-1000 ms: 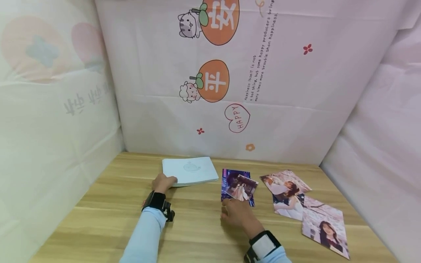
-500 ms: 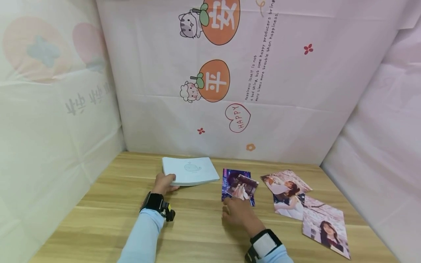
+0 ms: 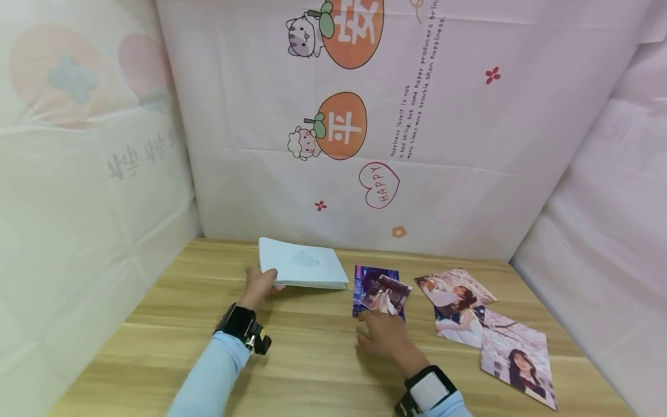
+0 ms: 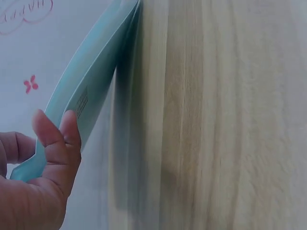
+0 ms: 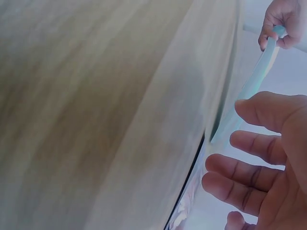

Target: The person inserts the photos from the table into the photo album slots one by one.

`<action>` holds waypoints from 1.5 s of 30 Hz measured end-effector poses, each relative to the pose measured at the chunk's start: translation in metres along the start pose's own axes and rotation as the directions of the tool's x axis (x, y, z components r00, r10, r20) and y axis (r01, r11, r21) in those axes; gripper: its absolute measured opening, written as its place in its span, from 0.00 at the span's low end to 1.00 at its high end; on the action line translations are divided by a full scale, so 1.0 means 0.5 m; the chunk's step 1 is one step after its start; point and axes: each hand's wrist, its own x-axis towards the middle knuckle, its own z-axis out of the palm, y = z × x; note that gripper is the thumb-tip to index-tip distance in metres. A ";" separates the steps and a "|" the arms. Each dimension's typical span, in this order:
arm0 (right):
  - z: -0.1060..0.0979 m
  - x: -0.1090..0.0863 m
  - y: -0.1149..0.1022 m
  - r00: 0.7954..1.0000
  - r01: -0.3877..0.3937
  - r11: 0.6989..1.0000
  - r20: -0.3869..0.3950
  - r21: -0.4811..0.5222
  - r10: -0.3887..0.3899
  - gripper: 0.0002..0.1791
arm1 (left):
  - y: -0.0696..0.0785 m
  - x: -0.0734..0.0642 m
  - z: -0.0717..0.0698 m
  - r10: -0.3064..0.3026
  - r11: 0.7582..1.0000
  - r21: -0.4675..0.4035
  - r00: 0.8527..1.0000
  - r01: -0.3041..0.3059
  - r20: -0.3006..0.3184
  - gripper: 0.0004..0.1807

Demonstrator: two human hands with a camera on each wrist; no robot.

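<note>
My left hand (image 3: pixel 257 288) grips the near left corner of a pale blue, soft-covered album (image 3: pixel 304 263) with a whale drawn on its front. The thumb lies on top and fingers are underneath. That left edge is raised off the table, while the right end sits lower, and the left wrist view shows small print on the underside (image 4: pixel 82 103). My right hand (image 3: pixel 384 336) hovers at the near edge of a purple photo (image 3: pixel 368 277) and a smaller photo (image 3: pixel 388 294) overlapping it. Its fingers are spread and loosely bent, holding nothing in the right wrist view.
To the right lie a pink-blossom photo (image 3: pixel 453 288), a dark-backed photo (image 3: pixel 461 325) partly beneath it, and a portrait photo (image 3: pixel 518 359). A printed white cloth (image 3: pixel 443 202) rises behind the wooden table (image 3: pixel 307 359), with cloth at both sides.
The left hand has taken a firmer grip on the album and lifted its left edge, so the cover now tilts. The right hand stays over the purple photo's near edge.
</note>
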 end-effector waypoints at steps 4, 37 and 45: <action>-0.007 -0.010 0.003 0.999 0.018 0.999 -0.050 0.041 -0.016 0.16 | 0.011 -0.026 -0.016 0.053 0.998 0.011 0.997 -0.054 0.049 0.19; -0.054 -0.095 0.096 0.988 -0.148 0.984 -0.033 0.098 0.152 0.13 | -0.048 -0.292 -0.040 -0.020 0.997 -0.055 0.874 0.054 0.486 0.24; -0.071 -0.109 0.115 0.977 -0.212 0.968 -0.004 0.131 0.215 0.15 | -0.071 -0.345 -0.030 -0.065 0.991 -0.066 0.838 0.119 0.541 0.18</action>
